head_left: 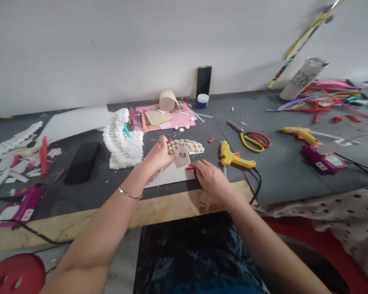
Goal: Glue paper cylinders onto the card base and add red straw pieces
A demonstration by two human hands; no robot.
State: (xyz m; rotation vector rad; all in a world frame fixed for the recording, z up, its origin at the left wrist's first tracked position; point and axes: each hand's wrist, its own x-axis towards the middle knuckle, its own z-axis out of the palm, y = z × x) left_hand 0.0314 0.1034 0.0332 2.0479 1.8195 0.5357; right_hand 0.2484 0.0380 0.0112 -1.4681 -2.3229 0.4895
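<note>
In the middle of the table my left hand (159,156) grips the near left end of a flat piece covered in pale, pistachio-like shells (188,145). Beneath it lies a white card (171,172). My right hand (211,176) is closed around a slim red stick (190,168), whose tip reaches over the card's right edge; whether it is a pencil or a cutter I cannot tell. A white figure with a ruffled, curved surface (122,141) stands left of my left hand. To the right of the shell piece rests a yellow glue gun (234,157).
Scissors (251,136) and a second glue gun (302,134) lie on the right, with pipe cleaners (322,96) behind. A phone (82,162) and paper scraps (21,167) are at left. Another phone (204,81) leans on the wall. The glue gun's cord (259,185) crosses the front edge.
</note>
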